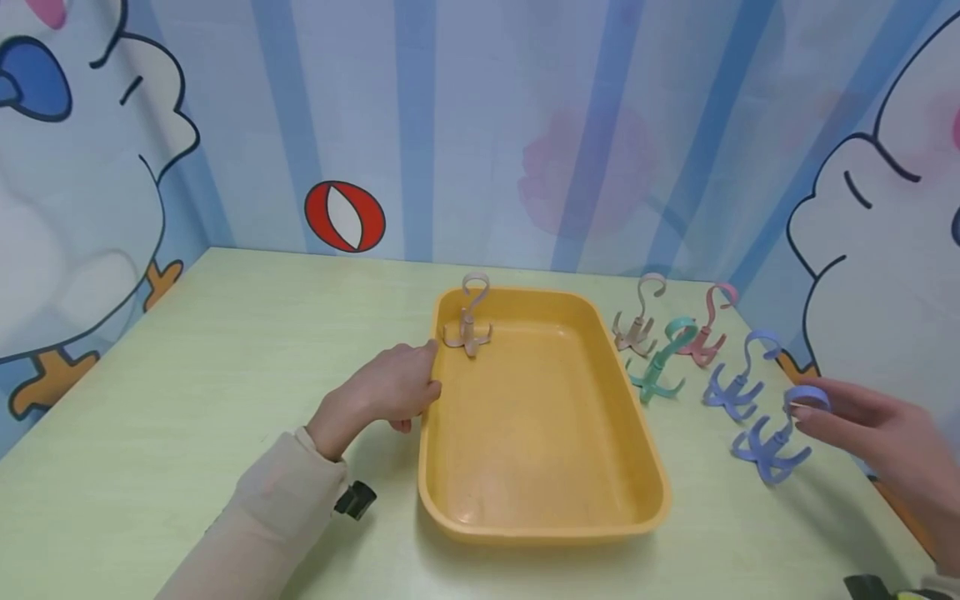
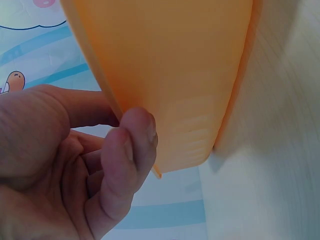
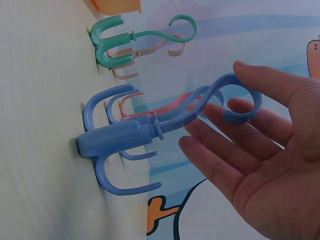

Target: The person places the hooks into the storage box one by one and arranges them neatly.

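Observation:
In the head view, my left hand (image 1: 397,383) grips the left rim of a yellow tray (image 1: 540,529); the left wrist view shows fingertips (image 2: 142,125) against the tray's outer wall. At the right, my right hand (image 1: 877,425) holds the curled top of a blue four-prong hook (image 1: 772,450) between thumb and fingers. This hook stands upright, its prongs down at the table. Up close in the right wrist view, the thumb touches the top of the blue hook's curl (image 3: 227,82). Inside the tray, at its far left corner, stands a beige-pink hook (image 1: 468,329).
Between the tray and my right hand stand a second blue hook (image 1: 735,392), a green hook (image 1: 656,375), a pink hook (image 1: 702,343) and another beige hook (image 1: 636,332). A patterned curtain (image 1: 480,142) rises behind the pale table (image 1: 187,400).

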`<state>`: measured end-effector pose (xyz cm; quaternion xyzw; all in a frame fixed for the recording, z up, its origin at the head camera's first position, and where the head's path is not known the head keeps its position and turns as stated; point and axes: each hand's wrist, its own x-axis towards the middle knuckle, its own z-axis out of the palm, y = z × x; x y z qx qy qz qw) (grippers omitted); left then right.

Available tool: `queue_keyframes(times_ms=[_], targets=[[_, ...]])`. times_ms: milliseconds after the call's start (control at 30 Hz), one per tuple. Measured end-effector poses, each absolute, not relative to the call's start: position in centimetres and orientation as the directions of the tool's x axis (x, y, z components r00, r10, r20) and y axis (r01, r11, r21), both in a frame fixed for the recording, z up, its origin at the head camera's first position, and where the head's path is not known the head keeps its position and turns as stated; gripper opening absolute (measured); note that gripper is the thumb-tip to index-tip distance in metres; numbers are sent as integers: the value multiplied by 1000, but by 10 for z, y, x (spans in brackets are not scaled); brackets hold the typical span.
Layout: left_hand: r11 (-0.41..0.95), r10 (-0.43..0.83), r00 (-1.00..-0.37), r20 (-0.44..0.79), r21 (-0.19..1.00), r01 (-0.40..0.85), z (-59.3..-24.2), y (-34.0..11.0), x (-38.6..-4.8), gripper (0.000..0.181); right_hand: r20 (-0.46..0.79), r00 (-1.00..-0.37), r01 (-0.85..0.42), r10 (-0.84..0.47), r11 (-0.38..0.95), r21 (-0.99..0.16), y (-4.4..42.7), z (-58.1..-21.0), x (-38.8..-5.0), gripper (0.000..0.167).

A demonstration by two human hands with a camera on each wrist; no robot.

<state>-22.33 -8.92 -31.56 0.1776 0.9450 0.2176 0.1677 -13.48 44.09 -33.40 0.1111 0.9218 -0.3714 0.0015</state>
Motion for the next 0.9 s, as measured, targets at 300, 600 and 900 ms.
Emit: queue_keyframes(times_ms=[300,600,900], targets=[[848,398,-881,-256,468,248,-315,-88,-223,56,-53,-990,128,131,675,-727,439,-340,-140,68],[853,390,-882,-263,464,239,-314,-88,-223,58,-15,-997,58,79,567,-822,442,-344,-143,46],[851,392,-883,-260,467,240,-314,-88,-223,57,39,-998,-12,45,492,-870,441,-345,-148,27]])
